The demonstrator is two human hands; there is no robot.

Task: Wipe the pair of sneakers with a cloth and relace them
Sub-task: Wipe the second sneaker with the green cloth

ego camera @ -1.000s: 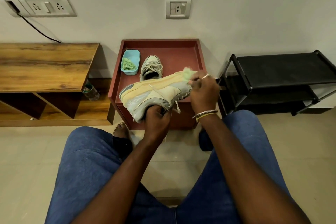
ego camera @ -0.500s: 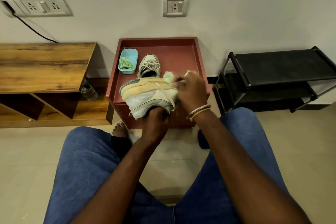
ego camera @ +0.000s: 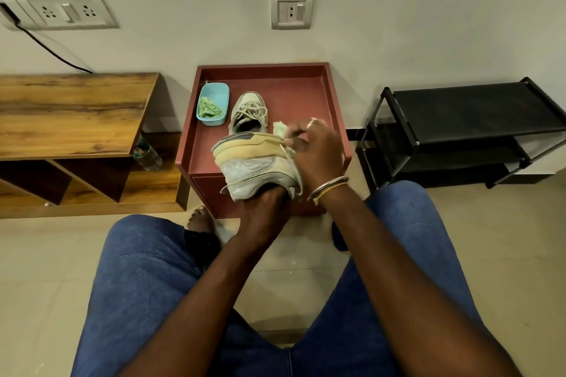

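Left hand (ego camera: 263, 211) comes up from below, palm under the first sneaker (ego camera: 254, 165), fingers curled into its opening and clamped on it; the fingertips are hidden inside. That shoe is held in the air over the near edge of the red table (ego camera: 335, 119), tipped on its side, sole facing away, loose lace ends hanging by the wrist.

Right hand (ego camera: 318, 153) arches over the right end of the shoe, wrist bent, bangles (ego camera: 329, 188) on it. Its fingers are bunched together and pinch a small green cloth (ego camera: 280, 130), which is pressed at the upper edge of the shoe; that part is blurred, so the exact contact is hard to read.

The count: two sneakers. The second sneaker (ego camera: 248, 113) stands upright on the middle of the table, toe toward the far edge, laces in, just behind the held one. One blue tub (ego camera: 213, 92) sits near the far left corner, beside that shoe's toe but apart from it, with a second green rag (ego camera: 208, 109) crumpled inside. That makes two green cloths in all.

Left of the table is one wooden shelf unit (ego camera: 70, 113) with one plastic bottle (ego camera: 147, 154) tucked under its top; on the right is one black rack (ego camera: 477, 113). Two socket plates are on the wall.
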